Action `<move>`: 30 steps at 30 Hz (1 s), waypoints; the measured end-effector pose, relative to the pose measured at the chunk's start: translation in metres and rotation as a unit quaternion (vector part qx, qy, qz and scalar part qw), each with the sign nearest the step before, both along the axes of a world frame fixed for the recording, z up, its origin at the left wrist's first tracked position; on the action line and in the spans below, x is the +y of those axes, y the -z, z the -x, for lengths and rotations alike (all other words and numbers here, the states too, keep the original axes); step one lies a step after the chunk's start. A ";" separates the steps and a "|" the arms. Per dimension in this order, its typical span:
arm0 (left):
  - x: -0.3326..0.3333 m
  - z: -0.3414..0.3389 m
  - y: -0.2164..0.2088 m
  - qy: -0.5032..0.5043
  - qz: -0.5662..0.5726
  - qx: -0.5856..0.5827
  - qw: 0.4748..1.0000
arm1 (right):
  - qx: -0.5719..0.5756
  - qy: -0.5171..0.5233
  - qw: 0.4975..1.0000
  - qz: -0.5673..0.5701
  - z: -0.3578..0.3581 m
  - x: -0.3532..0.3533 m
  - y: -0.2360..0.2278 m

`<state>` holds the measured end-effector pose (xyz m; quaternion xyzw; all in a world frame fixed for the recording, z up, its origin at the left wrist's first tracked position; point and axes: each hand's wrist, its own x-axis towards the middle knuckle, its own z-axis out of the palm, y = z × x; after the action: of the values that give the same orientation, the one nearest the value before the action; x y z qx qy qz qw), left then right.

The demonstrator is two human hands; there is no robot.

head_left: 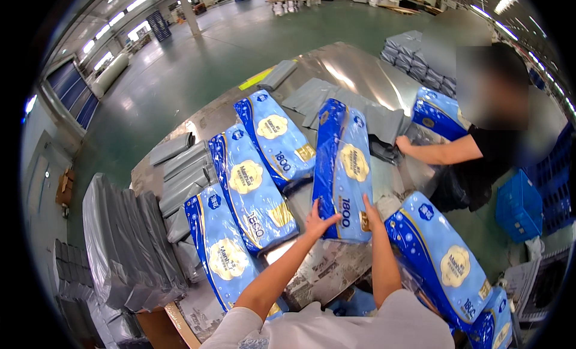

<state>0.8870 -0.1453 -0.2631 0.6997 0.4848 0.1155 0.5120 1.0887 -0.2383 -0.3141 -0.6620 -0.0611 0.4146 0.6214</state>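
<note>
A long, blue plastic-wrapped pack (343,169), seemingly of tissue paper, lies lengthwise between my hands on the metal table. My left hand (323,222) grips its near left edge, thumb over the top. My right hand (371,213) presses against the near right side, fingers pointing away from me. Beyond the pack's far right side, a grey plastic bag (383,122) has its dark mouth spread, and a co-worker's hand (403,144) holds it. Left of my pack lie similar packs, the closest being one blue pack (273,136).
Folded grey bags (185,180) line the table's left side. Tall grey stacks (126,241) stand at lower left. More blue packs (447,265) lie to my right, and another pack (438,112) sits near the co-worker. A blue crate (519,206) is on the right.
</note>
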 end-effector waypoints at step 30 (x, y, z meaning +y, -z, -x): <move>-0.004 0.427 0.056 -0.445 -0.127 0.010 0.886 | 0.057 -0.499 0.860 -0.091 0.299 0.042 0.008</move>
<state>0.4602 -0.1492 -0.3191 0.4705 0.7316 0.3852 0.3082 0.7900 -0.1966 -0.3217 -0.4587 -0.3848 0.6990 0.3912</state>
